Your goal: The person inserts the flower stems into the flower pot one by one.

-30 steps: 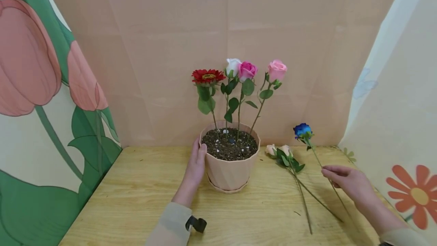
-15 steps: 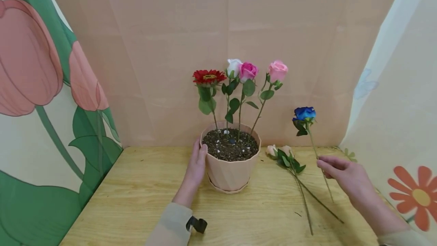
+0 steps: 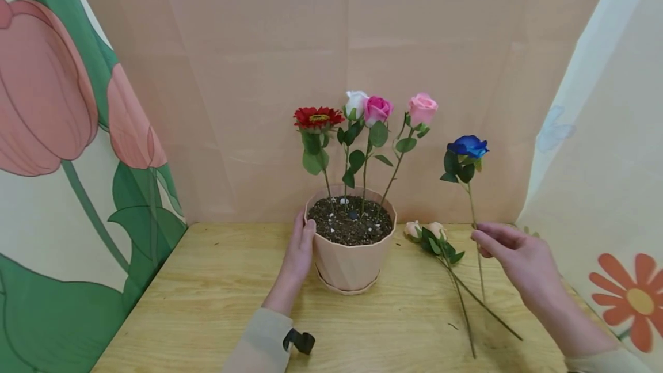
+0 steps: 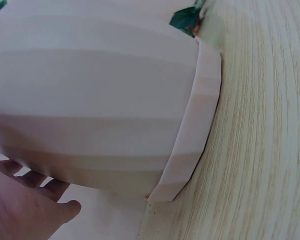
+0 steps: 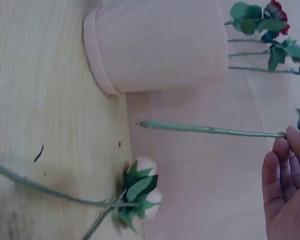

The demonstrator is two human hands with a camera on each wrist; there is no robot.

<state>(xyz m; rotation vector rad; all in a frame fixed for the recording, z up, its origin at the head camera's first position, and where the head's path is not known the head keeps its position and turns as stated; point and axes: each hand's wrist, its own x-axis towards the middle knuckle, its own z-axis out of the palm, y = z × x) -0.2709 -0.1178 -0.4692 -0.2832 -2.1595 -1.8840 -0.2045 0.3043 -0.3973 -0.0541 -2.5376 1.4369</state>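
Note:
My left hand (image 3: 298, 249) rests against the left side of a pale pink flowerpot (image 3: 349, 266), its fingers lying along the wall just below the rim. In the left wrist view those fingertips (image 4: 55, 189) touch the pot's ribbed side. With thumb and fingertips my right hand (image 3: 520, 261) pinches the stem of a blue rose (image 3: 468, 147). The rose stands nearly upright, right of the pot, bloom up. In the right wrist view its bare stem (image 5: 205, 130) sticks out from the fingers, the cut end above the table.
Dark soil (image 3: 349, 226) fills the pot. In it stand a red daisy-like flower (image 3: 318, 118), a white rose (image 3: 356, 102), a magenta rose (image 3: 378, 109) and a pink rose (image 3: 423, 108). Pale peach roses (image 3: 437, 230) lie on the wooden table (image 3: 217, 304), stems crossed.
My right hand has raised the blue rose and moved it slightly left and away from me, turning it from leaning to nearly upright. The left hand stays on the pot.

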